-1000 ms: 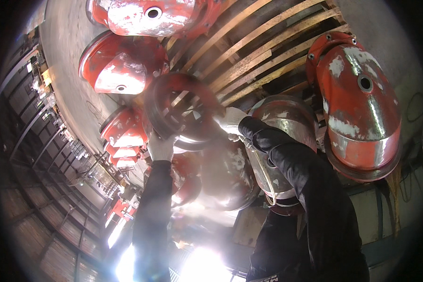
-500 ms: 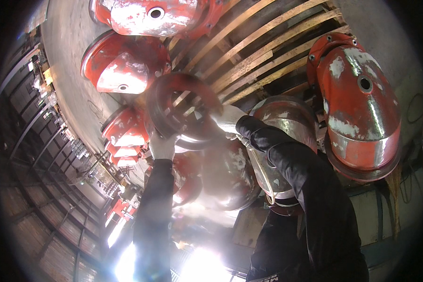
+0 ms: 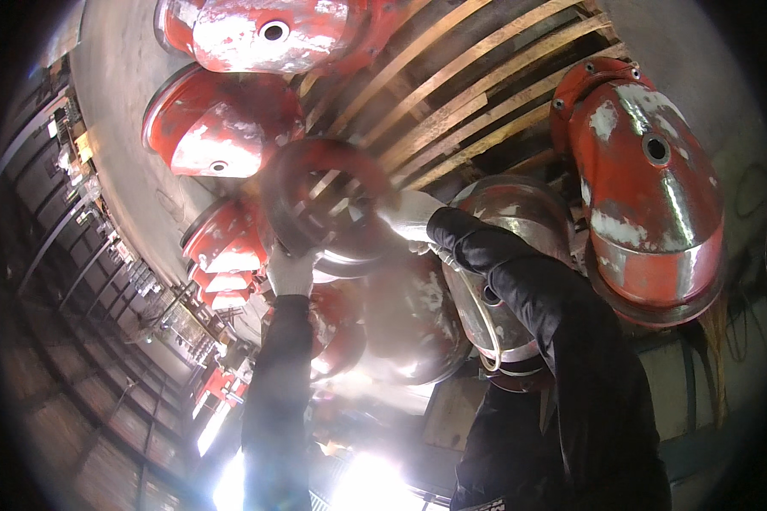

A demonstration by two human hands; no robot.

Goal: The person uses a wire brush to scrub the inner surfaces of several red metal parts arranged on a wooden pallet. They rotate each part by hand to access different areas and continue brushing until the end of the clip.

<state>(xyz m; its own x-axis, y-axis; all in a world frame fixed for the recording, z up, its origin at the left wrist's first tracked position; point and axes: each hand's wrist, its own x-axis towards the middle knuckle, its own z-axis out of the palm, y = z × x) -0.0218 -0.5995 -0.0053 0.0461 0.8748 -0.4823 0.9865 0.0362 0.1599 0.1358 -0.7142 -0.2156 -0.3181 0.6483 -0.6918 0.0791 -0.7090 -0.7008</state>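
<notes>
Between my two gloved hands is a round, dark flanged rim [image 3: 288, 200] of a casting, with wooden slats showing through its opening. My left hand [image 3: 291, 271], in a pale glove, is closed on the rim's near left edge. At the rim's right side is my right hand [image 3: 412, 215], also gloved and closed; its fingertips are blurred and what they hold is hidden. A pale thin hose [image 3: 488, 328] runs from beneath the right wrist down past a grey and red casting [image 3: 516, 204]. Below the rim, another curved casting [image 3: 413, 328] looks hazy.
A large red elbow-shaped casting [image 3: 652, 200] with a round port stands to the right. More patched red castings [image 3: 222, 128] line the left, with smaller ones [image 3: 226, 247] below. A wooden slatted pallet [image 3: 460, 94] lies beneath. Bright light glares at the bottom.
The view has shifted slightly, and the castings on the left sit a little lower in it. Both hands stay at the rim in nearly the same pose.
</notes>
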